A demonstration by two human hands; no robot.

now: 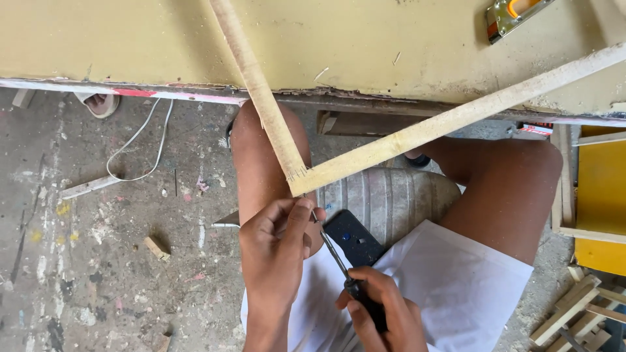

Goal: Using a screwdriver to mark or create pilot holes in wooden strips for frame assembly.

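Head view, step in hand. Your left hand pinches thumb against forefinger just under the mitred corner of the wooden frame, apparently steadying a small fastener at the joint; the fastener itself is too small to make out. Your right hand is closed around the dark handle of a screwdriver, whose thin shaft runs up and left to meet the left fingertips. To do this well, I judge: keep the shaft in line with the fastener, press along its axis, and keep the pinching fingers clear of the tip, since a slip would run straight into them. The corner overhangs the table with nothing under it, so brace it against your knee or it will flex.

Head view, the frame. Two pale, rough-sawn strips meeting in a V at the corner, with small notches or staple marks along the joint line. Both strips run up and away across the yellowish table top; the corner hangs over your lap.

Head view, surroundings.
- Staple gun, metal with orange, on the table, upper right.
- Black flat object on your lap, beneath the shaft.
- White cable on the concrete floor.
- Wood offcuts, lower right.
- Yellow panel, right edge.
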